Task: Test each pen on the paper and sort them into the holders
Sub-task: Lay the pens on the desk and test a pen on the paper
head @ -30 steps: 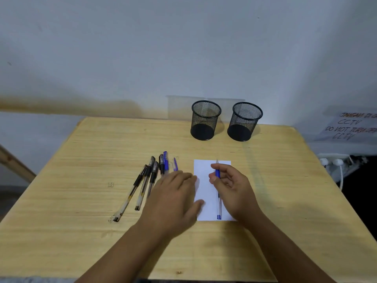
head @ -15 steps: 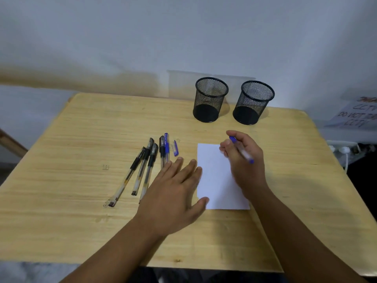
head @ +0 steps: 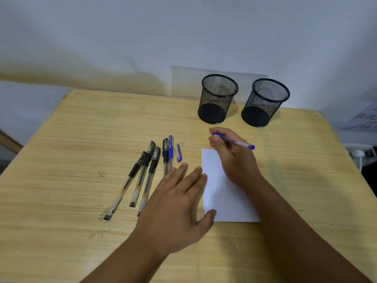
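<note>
At the left of the wooden table (head: 81, 139), five capped pens (head: 151, 172) lie side by side, three with black caps fanned out and a black and a blue one nearly parallel, their long axes running from the near edge toward the wall; a loose blue cap (head: 179, 153) lies just beside them. The left hand (head: 179, 205) lies flat with fingers straight and spread, covering the lower ends of the nearest pens, its thumb touching the left edge of the paper (head: 222, 199). The paper is white and appears unmarked. The right hand (head: 232, 156) grips the blue pen (head: 234, 141) over the paper's far end; the pen is slim, clear-barrelled, blue at both visible ends, its axis lying across, butt end pointing right. The tip is hidden in the fingers, so contact with the paper cannot be confirmed. Beyond the right hand stand two black mesh holders (head: 218, 99), upright, apparently empty, the right hand being the nearer.
</note>
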Demonstrator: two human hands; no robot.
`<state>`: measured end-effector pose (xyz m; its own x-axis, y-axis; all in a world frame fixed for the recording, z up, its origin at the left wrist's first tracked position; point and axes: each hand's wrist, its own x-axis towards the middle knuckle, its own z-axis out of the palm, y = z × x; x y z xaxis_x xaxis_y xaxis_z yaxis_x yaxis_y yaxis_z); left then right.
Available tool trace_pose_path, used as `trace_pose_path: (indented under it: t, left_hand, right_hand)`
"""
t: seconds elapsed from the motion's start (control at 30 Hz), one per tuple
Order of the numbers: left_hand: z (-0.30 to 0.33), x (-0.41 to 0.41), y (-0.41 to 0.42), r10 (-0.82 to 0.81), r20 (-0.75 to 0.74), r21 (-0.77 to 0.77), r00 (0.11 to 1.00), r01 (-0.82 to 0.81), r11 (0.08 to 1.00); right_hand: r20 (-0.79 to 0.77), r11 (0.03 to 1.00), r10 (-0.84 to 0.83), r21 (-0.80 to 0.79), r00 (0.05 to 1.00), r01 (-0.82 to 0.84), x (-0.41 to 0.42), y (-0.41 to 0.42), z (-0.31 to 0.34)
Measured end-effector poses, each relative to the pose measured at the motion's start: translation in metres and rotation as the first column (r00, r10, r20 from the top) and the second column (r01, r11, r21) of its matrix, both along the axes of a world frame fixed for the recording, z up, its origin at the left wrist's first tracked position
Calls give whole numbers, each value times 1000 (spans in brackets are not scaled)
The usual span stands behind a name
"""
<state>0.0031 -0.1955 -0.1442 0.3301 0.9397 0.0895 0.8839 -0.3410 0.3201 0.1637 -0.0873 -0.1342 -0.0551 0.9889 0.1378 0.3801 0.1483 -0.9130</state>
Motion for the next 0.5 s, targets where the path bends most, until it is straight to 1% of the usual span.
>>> trace_pose_path:
  t: [0.1, 0.27, 0.37, 0.5]
  left_hand:
    - [-1, 0, 1, -10, -25, -25, 1000, 10, 1000]
    - [1, 1, 2, -12, -75, -30, 997, 10, 999]
    - [1, 1, 3, -7, -75, -39, 997, 4, 999]
    - [2, 1, 3, -1, -51, -51, 999, -1, 999]
  right_hand:
    - [22, 999, -3, 33, 1000, 3, 1, 0, -1]
    - [-54, 998, -65, -17, 996, 64, 7, -2, -3]
    - [18, 997, -79, -5, 997, 79, 9, -1, -4]
    - [55, 995, -102, -7, 993, 102, 8, 0, -6]
